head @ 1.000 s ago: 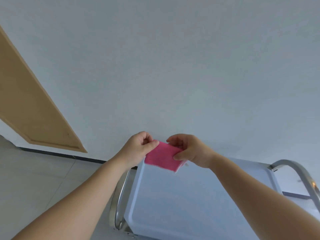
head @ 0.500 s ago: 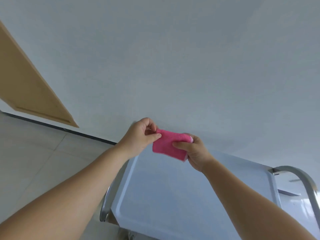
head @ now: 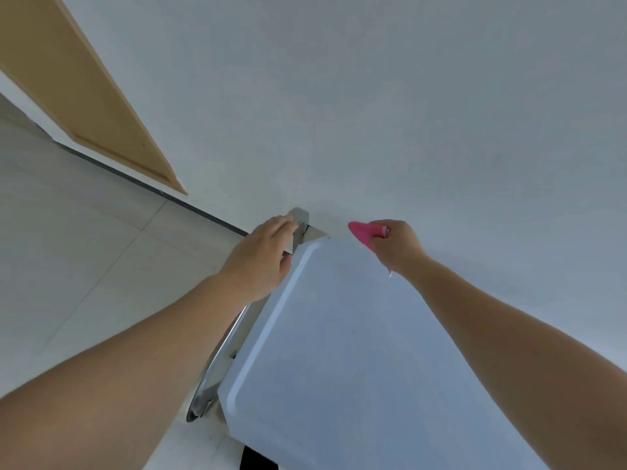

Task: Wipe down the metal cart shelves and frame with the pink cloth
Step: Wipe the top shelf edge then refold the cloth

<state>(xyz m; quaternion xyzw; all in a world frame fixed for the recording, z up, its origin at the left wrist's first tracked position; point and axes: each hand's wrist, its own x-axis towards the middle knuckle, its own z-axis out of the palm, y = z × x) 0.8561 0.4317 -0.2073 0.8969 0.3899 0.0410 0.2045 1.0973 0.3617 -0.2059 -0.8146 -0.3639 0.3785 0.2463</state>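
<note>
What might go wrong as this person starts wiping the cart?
The pink cloth is bunched small in the right hand, so it may cover little of the top shelf per pass. The left hand holds the metal frame, so the part under it might go unwiped.

A tan wooden door panel (head: 84, 96) sits in a plain white wall (head: 373, 96). A dark baseboard strip (head: 203, 213) edges pale floor tiles (head: 68, 259).

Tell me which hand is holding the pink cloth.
The right hand grips the pink cloth near the far edge of the top shelf; the left hand holds only the cart's metal handle.
</note>
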